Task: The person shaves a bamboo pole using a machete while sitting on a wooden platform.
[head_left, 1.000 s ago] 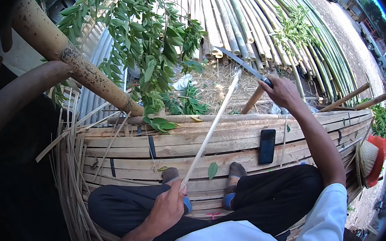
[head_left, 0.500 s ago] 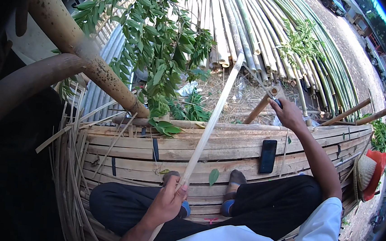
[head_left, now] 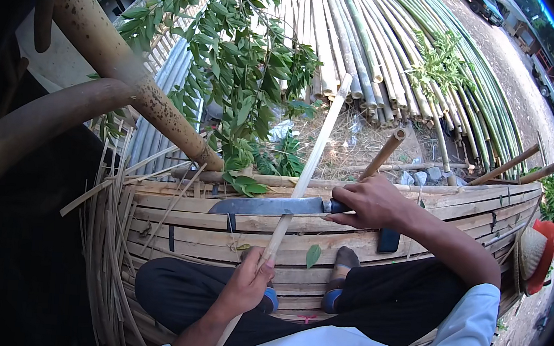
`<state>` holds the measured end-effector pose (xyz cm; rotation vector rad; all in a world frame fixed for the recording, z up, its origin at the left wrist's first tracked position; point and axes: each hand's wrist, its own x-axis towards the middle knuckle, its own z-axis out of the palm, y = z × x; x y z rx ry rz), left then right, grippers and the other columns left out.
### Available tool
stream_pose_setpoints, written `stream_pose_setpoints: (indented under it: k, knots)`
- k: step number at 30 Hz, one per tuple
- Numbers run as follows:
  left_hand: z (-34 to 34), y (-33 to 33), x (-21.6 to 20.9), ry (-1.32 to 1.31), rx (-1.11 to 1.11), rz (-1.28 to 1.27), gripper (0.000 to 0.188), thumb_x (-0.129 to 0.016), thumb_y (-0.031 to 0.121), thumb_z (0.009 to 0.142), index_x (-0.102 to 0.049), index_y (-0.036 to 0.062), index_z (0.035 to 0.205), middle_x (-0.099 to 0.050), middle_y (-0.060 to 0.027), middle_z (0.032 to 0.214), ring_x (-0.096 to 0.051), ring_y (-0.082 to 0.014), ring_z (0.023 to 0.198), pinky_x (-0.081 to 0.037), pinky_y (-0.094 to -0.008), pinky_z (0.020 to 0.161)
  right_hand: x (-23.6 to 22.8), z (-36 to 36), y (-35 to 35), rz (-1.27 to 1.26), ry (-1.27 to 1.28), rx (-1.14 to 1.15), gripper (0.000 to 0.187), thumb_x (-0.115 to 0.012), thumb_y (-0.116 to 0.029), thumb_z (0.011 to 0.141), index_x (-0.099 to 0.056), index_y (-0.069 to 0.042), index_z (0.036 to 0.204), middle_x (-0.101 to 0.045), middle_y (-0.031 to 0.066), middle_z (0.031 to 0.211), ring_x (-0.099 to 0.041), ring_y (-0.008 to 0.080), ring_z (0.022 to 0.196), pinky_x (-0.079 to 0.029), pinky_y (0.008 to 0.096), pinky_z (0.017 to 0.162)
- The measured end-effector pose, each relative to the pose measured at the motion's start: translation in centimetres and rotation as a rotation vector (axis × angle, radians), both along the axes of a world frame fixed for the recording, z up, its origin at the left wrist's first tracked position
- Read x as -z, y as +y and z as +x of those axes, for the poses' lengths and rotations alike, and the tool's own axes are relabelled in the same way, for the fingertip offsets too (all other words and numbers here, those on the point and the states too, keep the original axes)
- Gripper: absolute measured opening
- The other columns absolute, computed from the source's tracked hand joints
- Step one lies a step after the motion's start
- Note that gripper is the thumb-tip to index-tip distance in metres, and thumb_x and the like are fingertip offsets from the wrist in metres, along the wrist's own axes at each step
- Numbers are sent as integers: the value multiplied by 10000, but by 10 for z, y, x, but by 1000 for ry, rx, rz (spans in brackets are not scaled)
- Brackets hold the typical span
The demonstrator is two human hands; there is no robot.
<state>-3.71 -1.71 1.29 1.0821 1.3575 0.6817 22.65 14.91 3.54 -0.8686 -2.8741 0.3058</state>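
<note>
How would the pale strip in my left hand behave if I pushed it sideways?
The strip is probably fairly stiff, since it runs nearly straight beyond the left hand. It is likely light, being slender and held one-handed. A sideways push might flex it, given how long and thin it looks.

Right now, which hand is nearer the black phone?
Right. The right hand appears just above-left of the phone; the left hand, on the pale strip, lies farther left and lower.

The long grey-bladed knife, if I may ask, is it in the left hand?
No, the right hand grips the knife, while the left hand holds a long, pale, flat strip.
</note>
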Motion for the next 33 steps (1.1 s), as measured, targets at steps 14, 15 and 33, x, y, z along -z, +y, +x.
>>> stream_pose_setpoints:
  k: [14, 15, 33]
  knots:
    - [3, 4, -7, 238, 39, 70, 196, -456, 230, 1006, -460, 35, 986, -564, -153, 689, -597, -337, 623, -455, -405, 575, 26, 21, 38, -42, -77, 257, 442, -536, -504, 905, -521, -82, 776, -508, 124, 470, -555, 350, 446, -425, 465, 454]
    - [3, 4, -7, 237, 42, 68, 196, -456, 230, 1006, -460, 35, 986, -564, -153, 689, -597, -337, 623, -455, -405, 575, 30, 28, 41, -51, -77, 306, 449, -528, -508, 908, -525, -79, 776, -517, 134, 479, -562, 357, 460, -429, 471, 465]
    - [7, 0, -11, 256, 128, 120, 180, -469, 206, 996, -441, 30, 975, -555, -192, 643, -605, -406, 623, -449, -436, 547, 45, 68, 60, -51, -48, 545, 480, -495, -537, 923, -554, -79, 791, -557, 138, 521, -594, 337, 491, -464, 460, 494]
